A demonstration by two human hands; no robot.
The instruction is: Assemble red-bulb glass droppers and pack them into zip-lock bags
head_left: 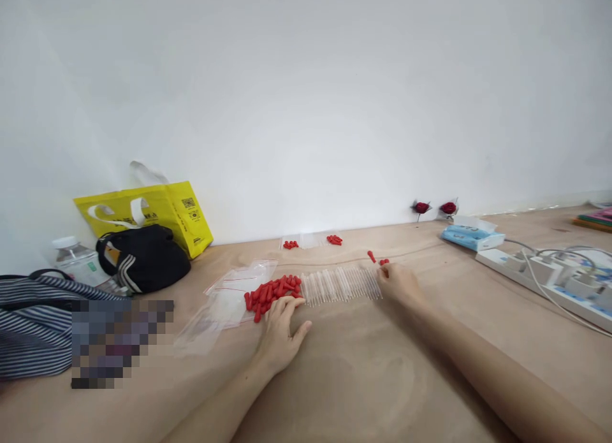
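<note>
A pile of small red pieces [272, 291] lies on the wooden table, with my left hand [282, 331] resting at its near edge, fingers apart. To the right of the pile runs a row of thin, clear sticks [339, 285] laid side by side. My right hand [394, 280] is at the right end of this row, its fingers pinched together; what they hold, if anything, is too small to make out. Just beyond it are a single red piece [371, 256] and a few more beside the fingertips. Clear plastic bags [232, 299] lie left of the pile.
Small bags with red pieces [335, 239] lie near the wall. At left stand a yellow bag [191, 220], a black cap [155, 258] and a bottle [76, 261]. At right are a blue tissue pack [471, 237], power strips [549, 290] with cables and two red roses [448, 208].
</note>
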